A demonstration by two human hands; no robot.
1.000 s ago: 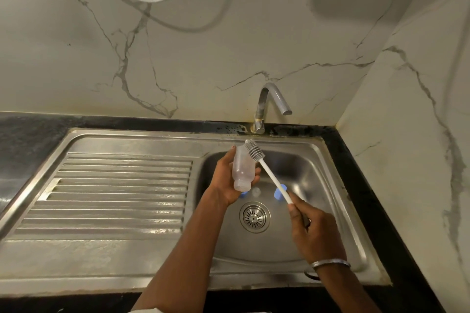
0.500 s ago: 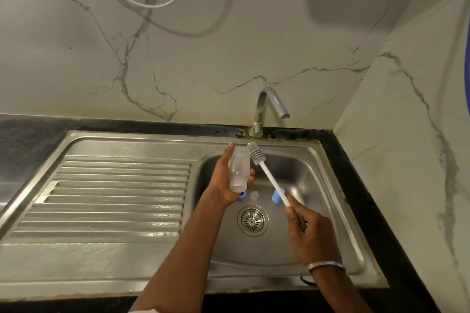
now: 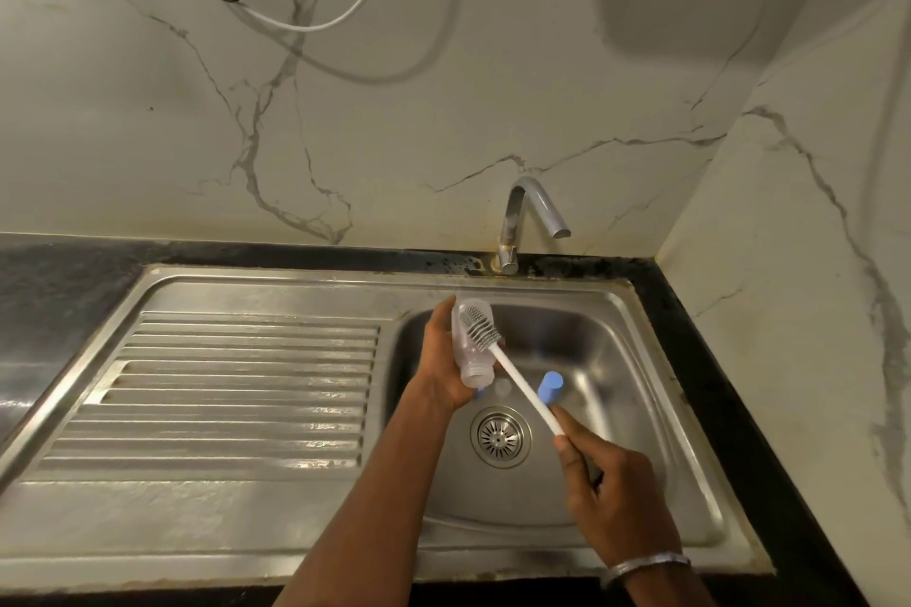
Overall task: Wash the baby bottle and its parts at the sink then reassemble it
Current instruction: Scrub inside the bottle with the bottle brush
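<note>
My left hand [image 3: 436, 360] grips a clear baby bottle [image 3: 472, 362] over the sink basin [image 3: 616, 360], its threaded neck pointing down toward me. My right hand [image 3: 606, 483] holds the white handle of a bottle brush [image 3: 522, 384]. The grey bristle head lies against the bottle's outer side near its base. On the basin floor lie a blue cap [image 3: 549, 387], a small clear part [image 3: 503, 387] and a bit of another blue piece [image 3: 479, 392] partly hidden behind the bottle.
A chrome tap [image 3: 522, 222] stands behind the basin, no water running. The drain strainer [image 3: 500, 436] sits mid-basin. A ribbed steel draining board [image 3: 236, 384] fills the left. Marble walls close in behind and on the right; cables [image 3: 296, 22] hang above.
The brush head has slid from beside the bottle's top onto its side. Both hands stay over the basin in nearly the same place.
</note>
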